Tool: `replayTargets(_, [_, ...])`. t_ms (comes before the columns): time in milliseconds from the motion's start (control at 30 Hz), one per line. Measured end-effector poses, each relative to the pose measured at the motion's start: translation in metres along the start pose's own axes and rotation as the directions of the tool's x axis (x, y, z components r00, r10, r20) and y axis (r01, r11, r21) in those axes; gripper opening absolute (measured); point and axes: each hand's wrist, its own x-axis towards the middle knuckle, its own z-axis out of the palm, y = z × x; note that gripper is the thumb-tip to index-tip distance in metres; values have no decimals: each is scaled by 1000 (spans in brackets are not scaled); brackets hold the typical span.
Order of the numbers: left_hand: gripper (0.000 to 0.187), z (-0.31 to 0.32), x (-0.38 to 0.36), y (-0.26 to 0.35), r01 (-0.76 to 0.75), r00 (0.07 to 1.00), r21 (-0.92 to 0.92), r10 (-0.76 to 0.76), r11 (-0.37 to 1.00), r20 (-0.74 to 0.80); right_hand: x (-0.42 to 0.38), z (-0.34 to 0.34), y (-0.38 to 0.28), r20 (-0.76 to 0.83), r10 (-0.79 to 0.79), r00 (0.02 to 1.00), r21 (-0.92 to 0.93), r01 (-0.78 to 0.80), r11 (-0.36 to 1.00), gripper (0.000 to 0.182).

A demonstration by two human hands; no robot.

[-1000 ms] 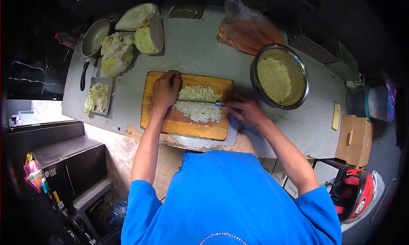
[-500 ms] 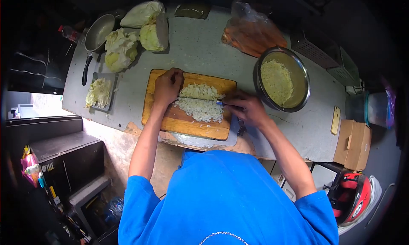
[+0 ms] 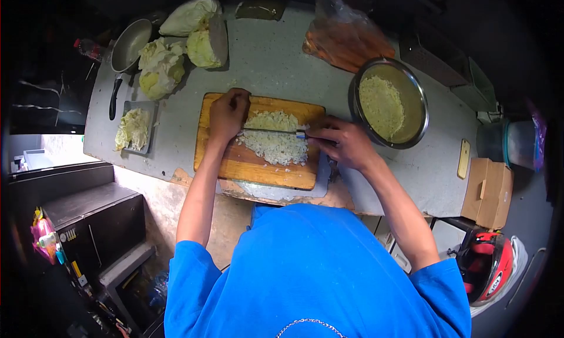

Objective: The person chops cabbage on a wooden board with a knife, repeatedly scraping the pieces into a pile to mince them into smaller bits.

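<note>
A wooden cutting board [image 3: 264,169] lies in front of me with finely chopped cabbage [image 3: 273,147] heaped on it. My right hand [image 3: 343,141] is closed around the handle of a knife [image 3: 273,130], whose blade lies across the heap and points left. On the board's far left part, my left hand [image 3: 228,116] has its fingers curled at the far edge, close to the knife's tip. To the right, a steel bowl [image 3: 417,118] contains more chopped cabbage [image 3: 380,106].
Cabbage heads [image 3: 161,71] and a cut cabbage piece [image 3: 208,47] sit far left, beside a frying pan [image 3: 130,47]. A small tray [image 3: 151,118] bears cabbage leaves. Behind the bowl lies a bag of carrots [image 3: 346,44]. A phone [image 3: 463,159] rests near the right edge.
The knife blade has shifted slightly away from me across the chopped cabbage, with my right hand still on the handle. My left hand keeps its place on the board. The whole view has tilted slightly.
</note>
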Motion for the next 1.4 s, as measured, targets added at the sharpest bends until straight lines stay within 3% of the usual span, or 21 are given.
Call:
replayTargets(133, [18, 0, -1, 10, -25, 999, -44, 24, 999, -25, -13, 24, 14, -77, -64, 995, -28, 62, 998, 21])
replayTargets(200, [17, -1, 0, 31, -81, 996, 106, 76, 991, 50, -18, 46, 27, -139, 0, 990, 125, 17, 992, 20])
replayTargets(333, [18, 2, 4, 10, -130, 992, 213, 126, 968, 30, -11, 21, 16, -74, 19, 997, 93, -13, 996, 19])
replayTargets(400, [17, 1, 1, 3, 21, 999, -78, -19, 997, 37, -8, 3, -3, -19, -12, 1000, -82, 10, 997, 20])
replayTargets(533, [18, 2, 1, 11, 21, 999, -80, -17, 997, 50, -24, 33, 12, -56, 32, 998, -19, -33, 999, 20])
replayTargets(600, [19, 4, 3, 25, -104, 993, 140, 94, 985, 76, -28, 57, 27, -219, -42, 975, 85, 62, 994, 18])
replayTargets(733, [19, 2, 2, 15, -151, 988, 206, 140, 967, 66, -19, 33, 20, -193, -55, 980, 74, 70, 995, 19])
replayTargets(800, [20, 1, -1, 3, -44, 997, 38, 41, 998, 63, -12, 7, 6, -72, -71, 995, -78, 65, 995, 19])
replayTargets(933, [19, 4, -3, 10, -49, 999, 24, 49, 998, 18, -18, 31, 26, -105, -74, 992, -33, 71, 997, 18])
replayTargets(1000, [18, 5, -2, 28, -121, 992, 152, 115, 981, 50, -20, 52, 39, -236, -129, 963, 33, 140, 990, 16])
replayTargets(1133, [20, 4, 1, 10, -119, 992, 159, 113, 980, 47, -9, 15, 18, -169, -122, 978, 32, 130, 991, 15])
replayTargets(1200, [22, 3, -2, 2, 50, 997, -131, -41, 990, 69, 2, -15, -7, -21, -91, 996, -148, 87, 985, 15])
replayTargets(1300, [20, 2, 1, 4, 27, 998, -74, -23, 997, 52, 4, -3, 9, -47, -96, 994, 3, 96, 995, 17])
replayTargets(1333, [20, 3, 1, 8, 21, 999, -80, -17, 997, 48, -2, 24, 44, -119, -191, 974, 97, 203, 974, 18])
replayTargets(1400, [17, 6, 1, 16, -176, 984, 147, 172, 973, 41, -8, 38, 51, -143, -175, 974, 87, 189, 978, 20])
